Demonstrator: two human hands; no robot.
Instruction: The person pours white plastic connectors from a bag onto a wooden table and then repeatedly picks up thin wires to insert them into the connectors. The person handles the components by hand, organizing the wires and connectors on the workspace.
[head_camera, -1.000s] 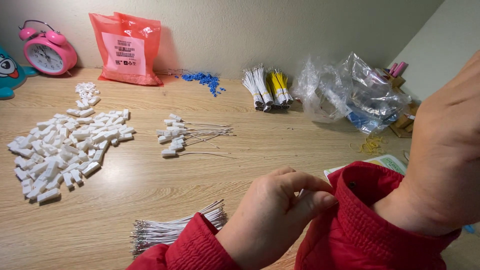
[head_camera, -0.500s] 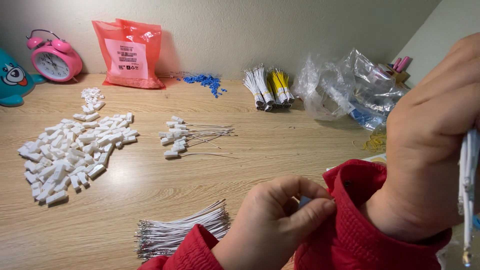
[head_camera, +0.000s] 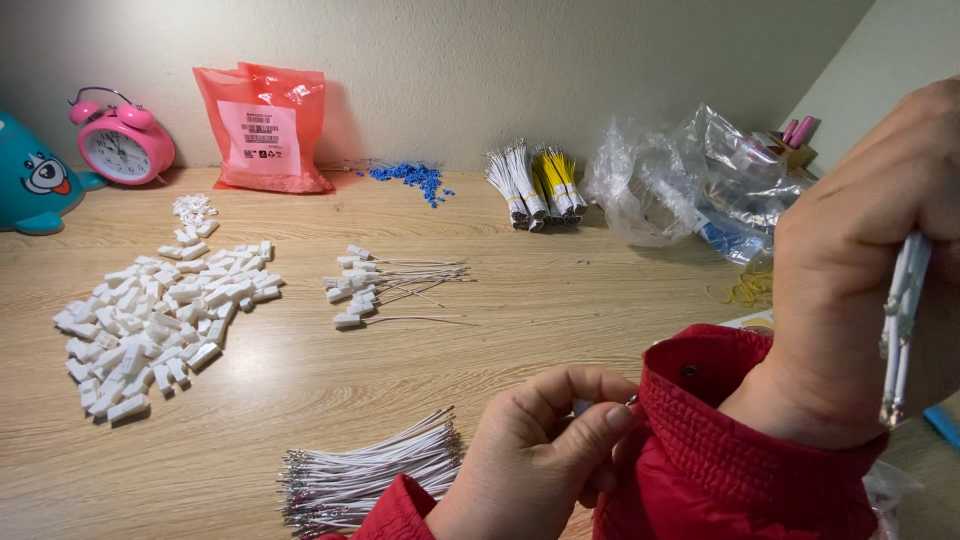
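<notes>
Head view: right hand (head_camera: 860, 260) grips thin white wires (head_camera: 903, 300).

Left of the small cluster of white wired connectors (head_camera: 365, 285) lies the white plastic connector pile (head_camera: 160, 320); before it, the white wire bundle (head_camera: 370, 480); behind it, the red plastic bag (head_camera: 265, 125).

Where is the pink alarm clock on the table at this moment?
In the head view, the pink alarm clock stands at the far left of the wooden table, against the wall, between the teal toy and the red plastic bag.

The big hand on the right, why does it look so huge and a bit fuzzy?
Head view: the right hand sits very close to the camera, so it looms large and soft-edged; the white plastic pieces and pink alarm clock farther off look sharp, under even light with soft shadows.
</notes>
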